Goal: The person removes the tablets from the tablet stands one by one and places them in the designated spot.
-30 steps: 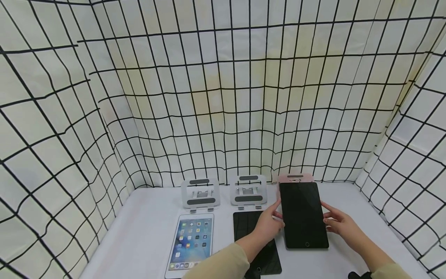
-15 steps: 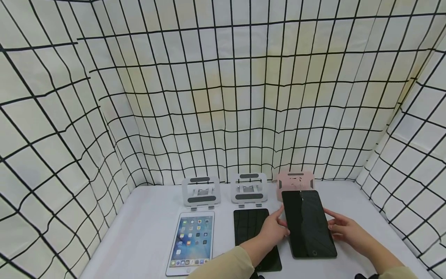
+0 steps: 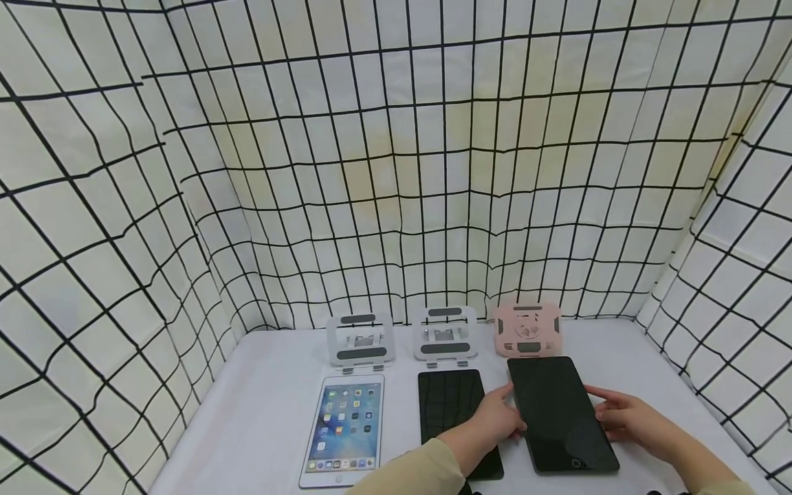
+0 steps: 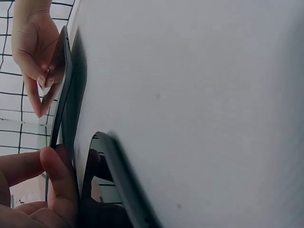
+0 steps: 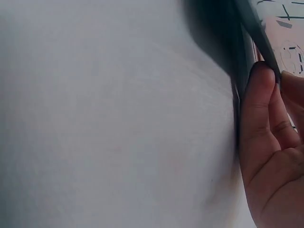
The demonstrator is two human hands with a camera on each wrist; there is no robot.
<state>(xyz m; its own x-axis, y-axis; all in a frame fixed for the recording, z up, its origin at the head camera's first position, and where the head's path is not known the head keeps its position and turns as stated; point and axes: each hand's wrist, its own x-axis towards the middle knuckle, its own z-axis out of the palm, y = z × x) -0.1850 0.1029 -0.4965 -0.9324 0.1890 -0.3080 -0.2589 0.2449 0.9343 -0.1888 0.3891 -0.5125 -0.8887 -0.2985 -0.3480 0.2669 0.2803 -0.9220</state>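
Note:
A black tablet (image 3: 562, 416) with a dark screen is held between both hands at the right of the table. My left hand (image 3: 496, 416) pinches its left long edge between thumb and fingers. On the opposite edge, my right hand (image 3: 637, 419) grips with thumb and fingers, as the right wrist view also shows. In the left wrist view the held tablet (image 4: 61, 90) is tilted, with a narrow gap beneath part of it. Behind it stands a pink tablet stand (image 3: 528, 330), holding nothing. Below my left forearm lies a second black tablet (image 3: 452, 402), partly hidden.
A white tablet (image 3: 345, 426) with a lit screen lies flat on the left. Two whitish stands (image 3: 361, 340) with grey pads stand along the back. White walls with a black grid (image 3: 396, 206) enclose the white table (image 3: 247, 405) at the back and sides.
Both hands have brought the black tablet toward me and slightly right, lower and away from the pink stand, which is now uncovered. The other tablets and stands have stayed put.

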